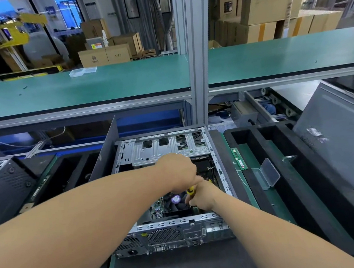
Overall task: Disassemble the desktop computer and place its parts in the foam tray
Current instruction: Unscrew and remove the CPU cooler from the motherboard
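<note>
Yellow plastic marks the handle of a screwdriver (190, 190) standing near upright inside the open desktop computer (168, 190), its long axis running down toward the cooler fan (176, 201) at the case's near-middle. Both hands meet on it: the left hand (178, 172) curls over the top of the handle, and the right hand (202, 196) has its fingers wrapped round the shaft lower down, so each grip is closed on the tool; the tip itself is hidden behind the fingers. With the fan lying directly beneath the grip, the likely step is loosening one of the cooler's screws, the right hand being the nearer to the screw head and the left pressing and turning from above. Beyond the case's right wall sits the black foam tray (302, 188), where a memory stick (239, 159) already lies in a slot and a small clear box (267, 173) stands open.
</note>
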